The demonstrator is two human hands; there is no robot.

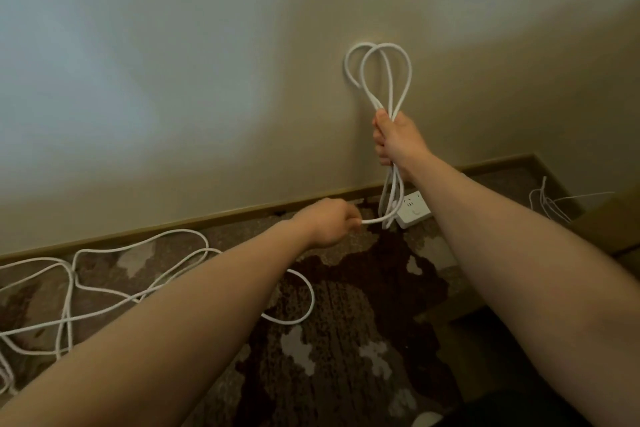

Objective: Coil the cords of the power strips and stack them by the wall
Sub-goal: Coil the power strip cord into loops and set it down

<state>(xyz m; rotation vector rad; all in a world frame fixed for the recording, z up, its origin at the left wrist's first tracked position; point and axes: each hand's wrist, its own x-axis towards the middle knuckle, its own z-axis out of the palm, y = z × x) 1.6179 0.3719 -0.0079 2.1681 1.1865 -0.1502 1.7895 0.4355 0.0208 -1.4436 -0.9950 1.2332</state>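
Note:
My right hand [394, 139] is raised in front of the wall and grips a bundle of white cord loops [381, 73]; two loops stand above the fist and more strands hang below it. Lower and to the left, my left hand [332, 224] pinches the same cord where it runs sideways toward the hanging strands. A white power strip [414, 210] lies on the carpet by the baseboard, partly behind my right forearm. More loose white cord [138, 274] sprawls in tangled loops over the carpet at the left.
A brown patterned carpet [363, 305] covers the floor up to a dark baseboard [207, 217] under a plain wall. Thin white cables [550, 201] lie in the right corner beside a dark piece of furniture. A small white object [427, 419] shows at the bottom edge.

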